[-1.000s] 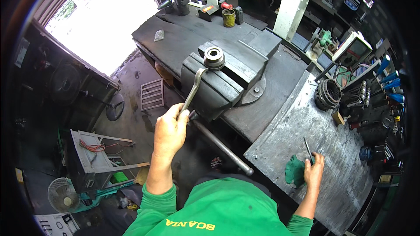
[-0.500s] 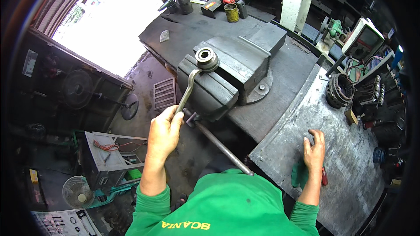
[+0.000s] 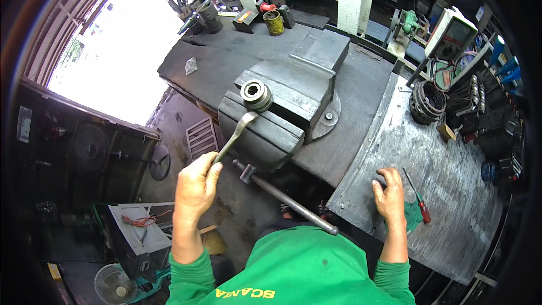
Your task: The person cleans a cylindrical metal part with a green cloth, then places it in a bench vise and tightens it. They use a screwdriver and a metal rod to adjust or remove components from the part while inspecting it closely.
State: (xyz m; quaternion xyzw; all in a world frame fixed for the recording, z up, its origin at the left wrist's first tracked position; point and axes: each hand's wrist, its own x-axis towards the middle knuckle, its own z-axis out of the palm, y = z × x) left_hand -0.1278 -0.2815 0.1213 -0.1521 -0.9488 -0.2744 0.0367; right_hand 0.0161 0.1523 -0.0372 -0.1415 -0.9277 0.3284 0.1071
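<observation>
A round steel part (image 3: 256, 95) with a toothed bore sits at the jaws of a large dark bench vise (image 3: 288, 91). My left hand (image 3: 195, 185) is closed round a curved steel lever (image 3: 231, 141) with a flattened tip. That tip lies over the near jaw, just below the round part. Over the metal-topped bench (image 3: 361, 178) to the right, my right hand (image 3: 389, 195) has half-bent fingers, with the thumb apart and nothing visible in them. Beside it lie a red-handled screwdriver (image 3: 423, 212) and a green cloth (image 3: 412, 217).
The vise's long handle (image 3: 293, 206) slants toward my body. A yellow can (image 3: 274, 23) stands at the back of the bench. Right of the vise are a wound ring-shaped part (image 3: 427, 103) and a meter box (image 3: 450, 35). A fan (image 3: 114, 283) stands on the floor at lower left.
My view has shifted, moving the vise slightly left and down in the picture. The lever's tip has dropped from the round part's side. More of the screwdriver now shows beside my right hand.
</observation>
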